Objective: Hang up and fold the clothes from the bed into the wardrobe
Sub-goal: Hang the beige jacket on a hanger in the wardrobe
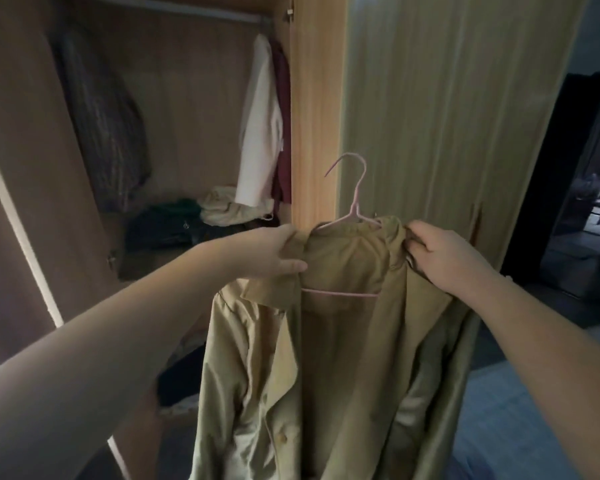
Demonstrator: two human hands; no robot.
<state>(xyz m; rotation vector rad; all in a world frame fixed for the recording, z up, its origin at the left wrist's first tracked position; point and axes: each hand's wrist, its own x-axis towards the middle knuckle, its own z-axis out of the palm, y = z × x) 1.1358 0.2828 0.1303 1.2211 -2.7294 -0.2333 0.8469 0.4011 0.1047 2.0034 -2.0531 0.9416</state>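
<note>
You're in a bedroom at home, right up against an open wooden wardrobe point(317, 98): there's the hanging rail point(187, 10) up top, a white garment point(260, 133) and a striped garment point(108, 126) dangling from it, and a heap of clothes point(194, 220) piled on the shelf point(142, 266) below. Down at your right, the blue cover of a bed point(520, 414) shows in the corner.

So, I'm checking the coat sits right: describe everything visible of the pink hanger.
The hanger is thin, pink, seemingly coated wire, held upright before the wardrobe. Its hook is free, on no rail. Its arms vanish under the collar of the coat; its bottom bar crosses the open front. The left hand and right hand grip the coat over its ends.
</note>
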